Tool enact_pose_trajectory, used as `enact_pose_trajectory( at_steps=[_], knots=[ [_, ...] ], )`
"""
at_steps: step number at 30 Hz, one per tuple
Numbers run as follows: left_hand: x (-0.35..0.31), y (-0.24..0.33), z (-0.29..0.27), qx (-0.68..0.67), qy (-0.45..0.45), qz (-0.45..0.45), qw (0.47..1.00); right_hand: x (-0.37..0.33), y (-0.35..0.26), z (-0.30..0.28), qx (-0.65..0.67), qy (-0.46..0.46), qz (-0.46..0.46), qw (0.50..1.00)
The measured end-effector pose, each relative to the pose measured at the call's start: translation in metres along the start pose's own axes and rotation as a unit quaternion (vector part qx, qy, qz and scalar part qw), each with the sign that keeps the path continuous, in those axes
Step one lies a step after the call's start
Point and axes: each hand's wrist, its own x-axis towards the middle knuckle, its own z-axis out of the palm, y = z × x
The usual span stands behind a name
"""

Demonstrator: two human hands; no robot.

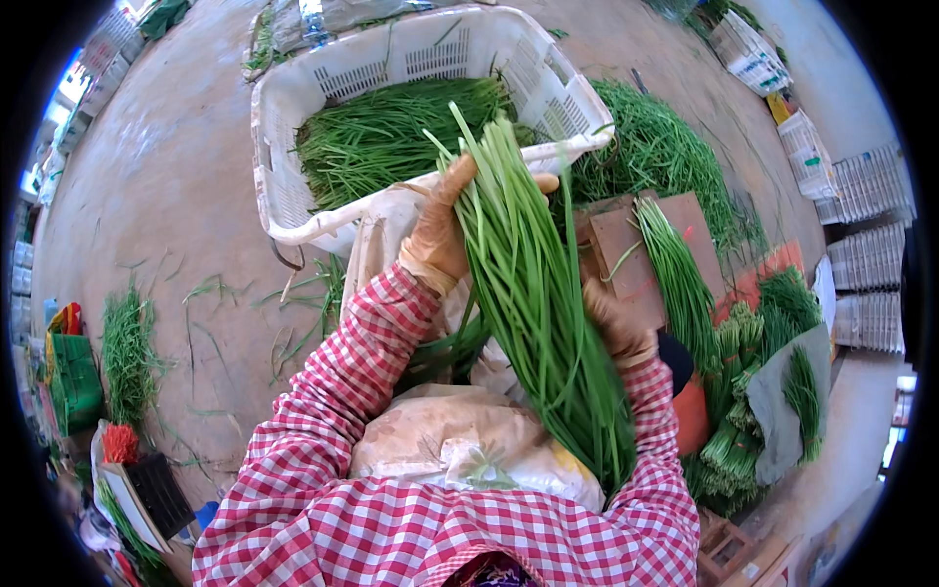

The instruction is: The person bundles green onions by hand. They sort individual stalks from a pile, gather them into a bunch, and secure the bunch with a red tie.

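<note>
Stalk bundle [536, 293], green, pale-ended

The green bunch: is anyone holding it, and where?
The left hand holds the green bunch near its pale upper end; the right hand is too blurred to tell.

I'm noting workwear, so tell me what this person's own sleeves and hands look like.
The long sleeves are red-and-white checked, creased, and reach about to the wrists. The left hand seems to wear a thin glove, wrinkled at the wrist. The right hand is too blurred to be sure.
</note>
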Motion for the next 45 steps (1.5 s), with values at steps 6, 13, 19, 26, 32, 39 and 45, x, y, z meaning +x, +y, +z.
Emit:
enact_pose_trajectory(
  at_steps=[6, 13, 19, 26, 32, 39, 45],
  knots=[
    [0.01, 0.013, 0.023, 0.099, 0.034, 0.023, 0.994, 0.018, -0.04, 0.011, -0.201, -0.004, -0.177, 0.964],
    [0.012, 0.011, 0.023, -0.007, 0.024, 0.008, 1.0, 0.037, -0.032, 0.059, -0.263, 0.138, -0.201, 0.933],
    [0.023, 0.012, 0.019, 0.135, -0.063, -0.059, 0.987, 0.033, -0.108, -0.005, -0.702, -0.032, 0.214, 0.678],
    [0.024, 0.008, 0.053, 0.09, -0.169, -0.083, 0.978, 0.067, -0.139, 0.063, -0.749, -0.037, -0.28, 0.6],
    [0.011, -0.001, -0.009, -0.099, -0.015, 0.023, 0.995, 0.11, -0.112, 0.079, -0.735, 0.056, -0.439, 0.514],
    [0.009, 0.021, 0.003, 0.072, -0.074, 0.063, 0.993, 0.061, -0.13, 0.053, -0.501, 0.164, -0.529, 0.666],
    [0.001, 0.03, 0.017, 0.339, 0.019, 0.062, 0.939, -0.011, -0.126, -0.02, -0.444, 0.218, -0.335, 0.802]
  ],
)
